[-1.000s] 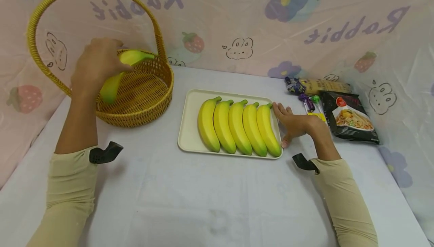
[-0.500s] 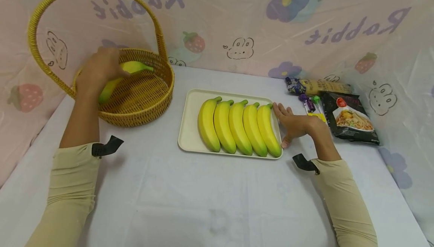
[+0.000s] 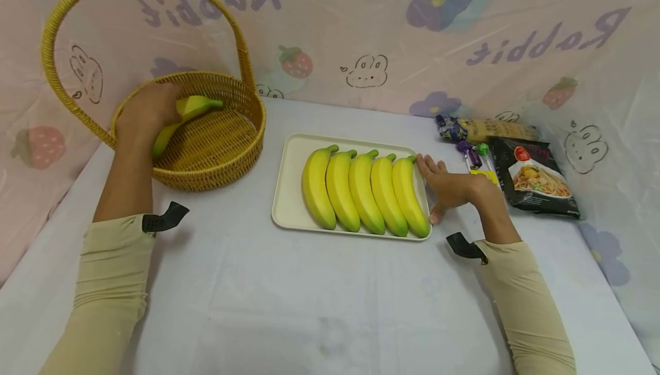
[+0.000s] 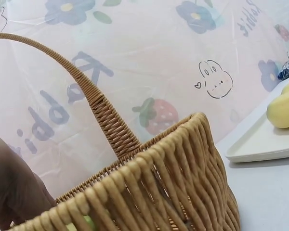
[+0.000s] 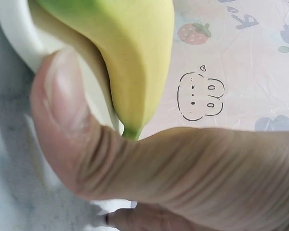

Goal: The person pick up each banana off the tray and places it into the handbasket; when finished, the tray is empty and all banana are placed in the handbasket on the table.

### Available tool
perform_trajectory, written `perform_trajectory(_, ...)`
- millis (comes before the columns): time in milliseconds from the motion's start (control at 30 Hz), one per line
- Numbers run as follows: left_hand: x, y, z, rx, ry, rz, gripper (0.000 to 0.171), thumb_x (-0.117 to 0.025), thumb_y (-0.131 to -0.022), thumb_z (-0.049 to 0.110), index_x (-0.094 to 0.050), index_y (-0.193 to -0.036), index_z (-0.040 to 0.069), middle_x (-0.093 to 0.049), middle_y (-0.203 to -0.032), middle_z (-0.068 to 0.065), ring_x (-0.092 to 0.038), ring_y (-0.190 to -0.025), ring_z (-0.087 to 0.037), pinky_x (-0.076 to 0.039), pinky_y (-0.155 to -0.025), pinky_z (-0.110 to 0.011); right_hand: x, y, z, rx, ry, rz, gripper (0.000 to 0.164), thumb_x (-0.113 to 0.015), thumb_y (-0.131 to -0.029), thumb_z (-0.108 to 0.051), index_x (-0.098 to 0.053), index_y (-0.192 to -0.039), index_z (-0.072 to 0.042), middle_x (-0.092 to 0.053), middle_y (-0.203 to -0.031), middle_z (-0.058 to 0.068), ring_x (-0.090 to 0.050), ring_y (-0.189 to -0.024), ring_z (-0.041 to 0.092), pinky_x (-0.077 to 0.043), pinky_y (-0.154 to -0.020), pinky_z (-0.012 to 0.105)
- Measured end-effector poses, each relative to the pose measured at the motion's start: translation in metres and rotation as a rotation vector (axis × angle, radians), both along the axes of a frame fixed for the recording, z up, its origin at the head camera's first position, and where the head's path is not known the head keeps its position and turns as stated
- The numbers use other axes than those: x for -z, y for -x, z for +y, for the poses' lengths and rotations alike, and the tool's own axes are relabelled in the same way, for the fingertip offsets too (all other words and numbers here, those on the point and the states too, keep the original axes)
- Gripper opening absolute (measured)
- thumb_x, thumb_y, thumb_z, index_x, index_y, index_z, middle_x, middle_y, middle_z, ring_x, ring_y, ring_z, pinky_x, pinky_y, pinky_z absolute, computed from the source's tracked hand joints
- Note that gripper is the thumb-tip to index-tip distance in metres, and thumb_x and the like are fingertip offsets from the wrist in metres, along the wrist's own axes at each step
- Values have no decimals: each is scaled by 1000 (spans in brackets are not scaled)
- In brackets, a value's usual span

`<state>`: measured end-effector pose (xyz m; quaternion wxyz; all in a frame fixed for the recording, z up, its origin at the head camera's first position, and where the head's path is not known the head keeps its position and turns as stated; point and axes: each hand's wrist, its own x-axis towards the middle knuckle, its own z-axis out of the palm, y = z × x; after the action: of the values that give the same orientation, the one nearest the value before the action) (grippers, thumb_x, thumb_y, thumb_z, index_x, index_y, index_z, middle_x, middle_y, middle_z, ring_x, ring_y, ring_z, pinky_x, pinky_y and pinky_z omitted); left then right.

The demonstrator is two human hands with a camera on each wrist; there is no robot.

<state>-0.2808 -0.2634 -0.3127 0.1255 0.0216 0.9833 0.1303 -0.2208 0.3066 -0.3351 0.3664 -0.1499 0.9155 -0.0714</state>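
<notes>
Inside the yellow wicker basket (image 3: 219,173), my left hand (image 3: 146,109) grips a banana (image 3: 192,108), hiding its middle. Its stem end points right and its green tip shows below the hand. In the left wrist view the basket wall (image 4: 168,163) covers most of the banana, and part of the hand (image 4: 14,187) shows behind the rim. Several bananas (image 3: 318,189) lie side by side on a cream tray (image 3: 287,192). At the tray's right edge rests my right hand (image 3: 454,189), fingers extended. The right wrist view shows its thumb (image 5: 67,106) against the rim, beside the nearest banana (image 5: 135,57).
A tall handle (image 3: 48,48) arches over the basket. Right of the tray lie a black noodle packet (image 3: 538,174), wrapped lollipops (image 3: 475,157) and a long yellowish packet (image 3: 487,130). A printed curtain (image 3: 330,31) hangs behind the white table (image 3: 289,300).
My left hand has lowered the banana from rim height down into the basket. My right hand and the bananas on the tray have stayed in place.
</notes>
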Motion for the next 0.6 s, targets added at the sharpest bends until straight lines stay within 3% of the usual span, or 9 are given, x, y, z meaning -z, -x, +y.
perform_trajectory(167, 2, -4, -4, 4, 19, 10, 65, -65, -89, -5, -45, -151, -3, -43, -151, -38, -45, -129, -52, -42, -102, -68, -1, 0, 0, 8, 18, -12, 154, -93, -67, -33, 24, -161, 0, 25, -168, 30, 15, -155, 58, -3, -122, 77)
perform_trajectory(400, 4, -8, -6, -75, -17, 0, 80, -72, -88, 0, -36, -159, 4, -24, -156, -43, -39, -131, -61, -44, -97, -74, -2, 1, 0, 6, 21, -13, 154, -93, -67, -33, 24, -162, -1, 26, -168, 29, 16, -155, 58, -3, -122, 77)
perform_trajectory(500, 5, -9, -5, -94, -20, 5, 82, -75, -88, 2, -36, -160, 5, -22, -152, -44, -41, -123, -60, -46, -92, -73, -2, 1, 0, 3, 14, -10, 154, -93, -67, -33, 24, -162, -1, 26, -168, 30, 15, -155, 58, -3, -122, 77)
perform_trajectory(600, 6, -9, -5, -88, -21, 7, 81, -75, -88, 2, -36, -159, 4, -25, -154, -44, -38, -129, -60, -45, -96, -73, -1, 1, 0, 3, 9, -12, 154, -93, -67, -34, 24, -162, -1, 26, -168, 30, 15, -155, 57, -3, -122, 77)
